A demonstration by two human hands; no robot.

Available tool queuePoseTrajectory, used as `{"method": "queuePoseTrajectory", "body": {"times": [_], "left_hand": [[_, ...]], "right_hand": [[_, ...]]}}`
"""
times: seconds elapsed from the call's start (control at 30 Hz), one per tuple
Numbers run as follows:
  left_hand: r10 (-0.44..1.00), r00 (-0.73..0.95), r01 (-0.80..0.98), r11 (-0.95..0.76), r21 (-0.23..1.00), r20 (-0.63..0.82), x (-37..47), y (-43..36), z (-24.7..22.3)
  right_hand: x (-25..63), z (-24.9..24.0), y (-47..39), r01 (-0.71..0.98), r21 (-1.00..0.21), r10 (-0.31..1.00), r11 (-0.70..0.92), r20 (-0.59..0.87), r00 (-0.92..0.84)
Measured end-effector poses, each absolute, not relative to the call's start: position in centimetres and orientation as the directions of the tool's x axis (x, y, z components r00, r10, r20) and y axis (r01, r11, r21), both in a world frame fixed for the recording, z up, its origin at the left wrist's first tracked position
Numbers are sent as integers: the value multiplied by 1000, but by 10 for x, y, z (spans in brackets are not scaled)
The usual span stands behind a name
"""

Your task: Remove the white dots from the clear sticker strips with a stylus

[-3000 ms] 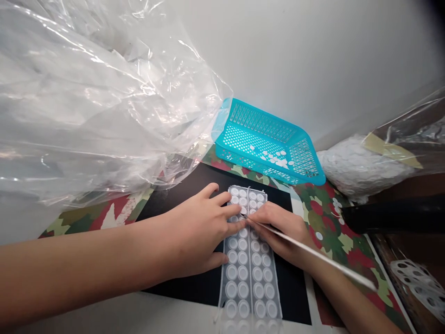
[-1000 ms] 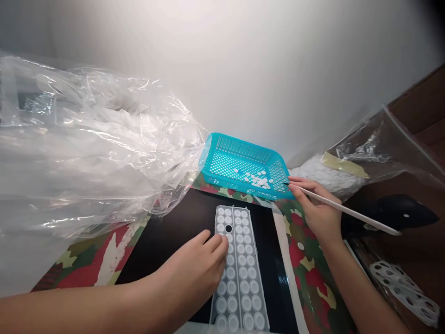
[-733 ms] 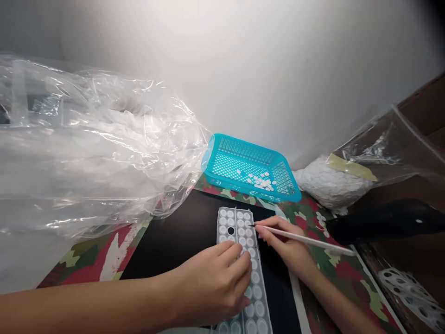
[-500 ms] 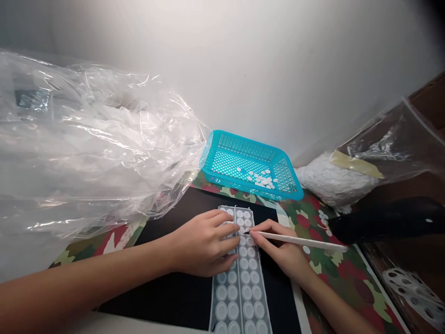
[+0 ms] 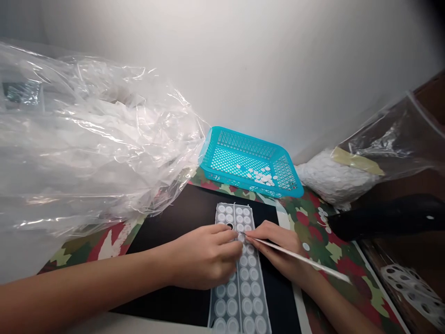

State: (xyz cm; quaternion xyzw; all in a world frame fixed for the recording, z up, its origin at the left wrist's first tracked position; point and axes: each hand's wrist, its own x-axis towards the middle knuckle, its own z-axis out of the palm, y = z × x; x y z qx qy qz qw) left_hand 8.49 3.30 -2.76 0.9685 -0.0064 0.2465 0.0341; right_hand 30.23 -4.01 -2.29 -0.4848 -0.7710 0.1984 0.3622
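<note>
A narrow translucent tray [image 5: 239, 282] with rows of round white discs in its cups lies lengthwise before me on a black mat [image 5: 167, 297]. My left hand [image 5: 212, 255] rests over the tray's left side, fingers curled together; whether anything is between its fingertips is hidden. Just beyond them, one cup shows a dark round spot [image 5: 230, 226]. My right hand [image 5: 278, 246] pinches a slim white stick-like tool [image 5: 306, 260], whose back end points right. Its front end meets the tray's middle beside my left fingertips and is partly covered.
Behind the tray stands a blue plastic basket [image 5: 250, 188] with several small white discs [image 5: 266, 177]. A large clear plastic bag [image 5: 104, 148] fills the left. At right are a bag of white material [image 5: 333, 178], a black object [image 5: 389, 220] and loose discs on the patterned cloth [image 5: 313, 218].
My left hand has moved slightly toward me and its fingers have drawn together. The white tool's back end has dipped lower. The dark spot in the tray is now uncovered.
</note>
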Motion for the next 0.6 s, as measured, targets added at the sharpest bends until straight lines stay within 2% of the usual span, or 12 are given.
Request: {"method": "queuePoseTrajectory", "body": {"times": [0.2, 0.6], "left_hand": [[-46, 869, -106, -990, 94, 492, 85, 30, -35], [-37, 886, -109, -985, 132, 462, 85, 32, -31]], "right_hand": [[299, -17, -35, 617, -594, 853, 516, 426, -303], [293, -17, -32, 725, -481, 852, 493, 435, -290]]}}
